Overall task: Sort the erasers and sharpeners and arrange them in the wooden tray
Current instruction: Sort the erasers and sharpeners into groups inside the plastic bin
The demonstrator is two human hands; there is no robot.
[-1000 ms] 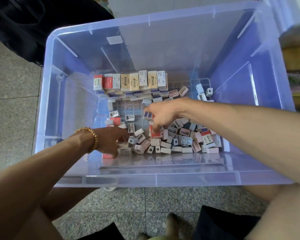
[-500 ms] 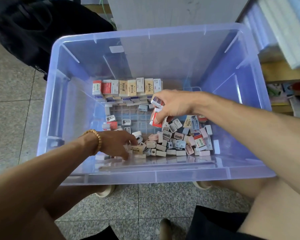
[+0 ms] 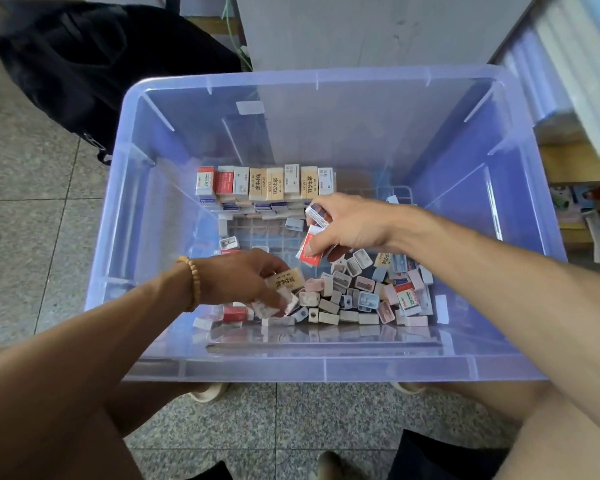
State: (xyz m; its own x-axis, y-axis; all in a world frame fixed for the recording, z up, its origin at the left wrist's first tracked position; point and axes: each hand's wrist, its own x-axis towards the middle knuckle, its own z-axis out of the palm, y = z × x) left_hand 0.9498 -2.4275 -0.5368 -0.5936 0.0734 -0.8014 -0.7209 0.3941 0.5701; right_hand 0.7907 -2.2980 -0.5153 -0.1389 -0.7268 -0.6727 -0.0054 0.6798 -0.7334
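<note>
Plausibly, inside the translucent blue plastic bin (image 3: pixel 174 209) an eraser could slip back into the loose sharpener heap (image 3: pixel 361 292): the right hand (image 3: pixel 347 226), above it, pinched two sleeved erasers (image 3: pixel 314 237) together; the left hand (image 3: pixel 243 278), beside it, gripped a tan eraser (image 3: pixel 286 279). No wooden tray showed.

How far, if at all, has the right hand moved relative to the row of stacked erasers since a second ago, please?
Yes. The right hand has lifted from the loose pile toward the row of stacked erasers at the far wall, holding erasers.
</note>
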